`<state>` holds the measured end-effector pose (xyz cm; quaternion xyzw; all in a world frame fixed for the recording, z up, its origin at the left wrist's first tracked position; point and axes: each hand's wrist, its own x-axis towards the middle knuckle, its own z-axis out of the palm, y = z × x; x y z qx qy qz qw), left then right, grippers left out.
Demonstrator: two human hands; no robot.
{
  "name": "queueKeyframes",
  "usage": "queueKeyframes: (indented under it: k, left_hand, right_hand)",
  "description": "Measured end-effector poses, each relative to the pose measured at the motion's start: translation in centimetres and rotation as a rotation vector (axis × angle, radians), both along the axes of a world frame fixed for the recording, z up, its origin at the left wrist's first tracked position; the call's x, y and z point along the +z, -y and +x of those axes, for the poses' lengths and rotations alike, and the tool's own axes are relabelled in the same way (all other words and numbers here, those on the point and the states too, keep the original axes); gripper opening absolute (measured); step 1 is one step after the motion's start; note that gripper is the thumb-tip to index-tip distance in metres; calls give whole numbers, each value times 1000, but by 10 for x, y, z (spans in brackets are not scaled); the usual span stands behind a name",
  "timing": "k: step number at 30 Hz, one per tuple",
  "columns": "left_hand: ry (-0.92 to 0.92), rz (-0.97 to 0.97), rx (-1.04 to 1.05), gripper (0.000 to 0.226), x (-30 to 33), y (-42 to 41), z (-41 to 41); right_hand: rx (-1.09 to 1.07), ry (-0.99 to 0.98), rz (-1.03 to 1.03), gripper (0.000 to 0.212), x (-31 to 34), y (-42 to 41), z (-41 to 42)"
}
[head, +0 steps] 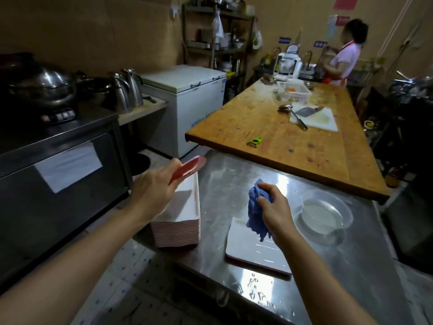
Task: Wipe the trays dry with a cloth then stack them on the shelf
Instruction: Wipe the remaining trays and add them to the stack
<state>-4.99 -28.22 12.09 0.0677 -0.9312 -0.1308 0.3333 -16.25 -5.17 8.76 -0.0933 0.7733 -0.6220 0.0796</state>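
Note:
My left hand (153,188) grips a tray with a red underside (191,167), tilted on edge above a tall stack of white trays with red rims (185,221) at the left edge of the steel table (234,174). My right hand (275,213) holds a bunched blue cloth (254,207) over a single white tray (248,247) that lies flat on the table. The cloth's lower end hangs onto that tray.
A clear plastic bowl with liquid (324,213) stands right of my right hand. Behind is a wooden table (281,141) with a green peeler (255,141), ladle and cutting board. A dark steel cabinet (58,174) stands left. A person (342,59) works at the far counter.

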Motion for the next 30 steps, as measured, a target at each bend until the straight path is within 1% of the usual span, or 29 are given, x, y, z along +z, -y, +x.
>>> queueKeyframes:
  k: [2,4,6,8,10,14,16,17,19,20,28,30]
  left_hand:
    - [33,-180,-42,23,-12,3,4]
    - [43,-305,-72,34,-24,5,5]
    - [36,-380,-83,41,-37,5,6]
    - [55,-405,-82,44,-47,4,7]
    - [105,-419,-71,43,-55,3,8]
    - [167,-449,-74,18,-66,-1,10]
    - [175,-447,-92,17,-70,0,12]
    - [186,-441,-104,19,-73,0,13]
    - [213,-433,-108,33,-79,2,15]
    - [230,-424,-106,36,-82,4,16]
    - [330,-271,-89,51,-111,19,8]
    - [341,-265,-98,50,-113,23,2]
  right_hand:
    - [13,-15,45,29,-4,6,0]
    - [30,-14,59,30,-8,11,0]
    - [41,-5,69,30,-10,14,0]
    - [45,-6,79,30,-12,16,0]
    - [45,-7,86,30,-13,17,0]
    - [42,0,79,30,-16,17,0]
    - [41,4,81,30,-19,17,-1]
    - [43,7,83,29,-20,17,-1]
    - [44,24,85,29,-23,18,-1]
    - [44,33,86,29,-25,19,-1]
    - [23,89,114,29,-41,18,-5]
    - [13,96,129,30,-46,17,-7]
